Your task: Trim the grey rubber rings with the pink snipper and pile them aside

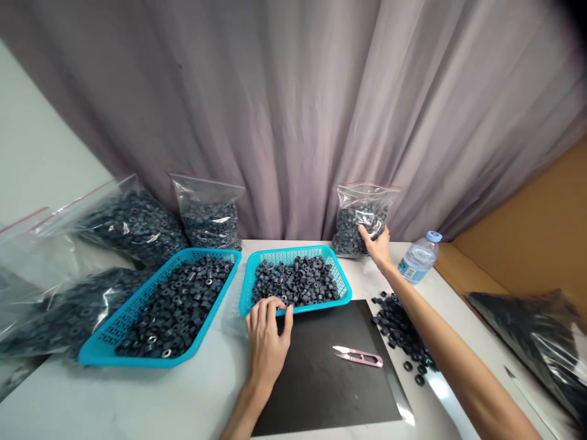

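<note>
My left hand [267, 333] is at the near edge of the middle blue basket [293, 310], which is full of small dark ring-shaped pieces [300, 280]. Its fingers curve loosely over the rim, with the thumb apart from them; I see nothing held. My right hand [378, 244] reaches to the back and grips the lower right side of a clear zip bag [351, 229] of similar pieces, thumb across its front. The bag stands upright against the curtain. A black mat [330, 391] lies before the basket, bearing small pink-handled thread snips [360, 356].
Another blue basket [202, 336] of pieces stands left, with several filled zip bags [208, 220] behind and beside it. Loose black rings [398, 327] lie under my right forearm. A water bottle [419, 260] and a dark plastic-wrapped bundle [527, 342] are at the right.
</note>
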`<action>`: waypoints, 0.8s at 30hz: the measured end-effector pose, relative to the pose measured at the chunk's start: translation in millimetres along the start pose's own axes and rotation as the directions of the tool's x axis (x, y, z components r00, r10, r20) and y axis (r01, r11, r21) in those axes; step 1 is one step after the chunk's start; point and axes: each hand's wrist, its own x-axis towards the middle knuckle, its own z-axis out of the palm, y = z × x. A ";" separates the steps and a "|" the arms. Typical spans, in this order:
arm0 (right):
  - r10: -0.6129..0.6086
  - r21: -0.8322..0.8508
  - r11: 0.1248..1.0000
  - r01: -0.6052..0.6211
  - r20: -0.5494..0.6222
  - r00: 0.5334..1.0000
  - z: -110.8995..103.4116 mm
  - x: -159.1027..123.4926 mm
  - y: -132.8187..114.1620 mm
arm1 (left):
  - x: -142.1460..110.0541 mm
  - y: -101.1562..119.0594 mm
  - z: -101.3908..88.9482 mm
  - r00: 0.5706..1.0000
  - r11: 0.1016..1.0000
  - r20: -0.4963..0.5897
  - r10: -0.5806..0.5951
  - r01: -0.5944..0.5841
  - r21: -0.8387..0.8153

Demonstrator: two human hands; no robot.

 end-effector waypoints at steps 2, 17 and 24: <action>-0.022 -0.056 0.998 0.019 -0.055 0.998 -0.7 -5.6 -7.5 | -1.0 0.5 0.7 1.000 1.000 -0.006 0.007 -0.007 -0.006; -0.503 -0.013 0.762 0.648 0.619 0.604 30.2 -109.0 -100.3 | 0.9 4.5 1.0 0.996 0.997 -0.083 -0.046 0.050 0.053; -0.336 -0.099 0.774 0.625 0.772 0.539 67.2 -147.3 -103.1 | 0.1 6.5 1.8 0.995 0.993 -0.070 -0.075 0.081 0.087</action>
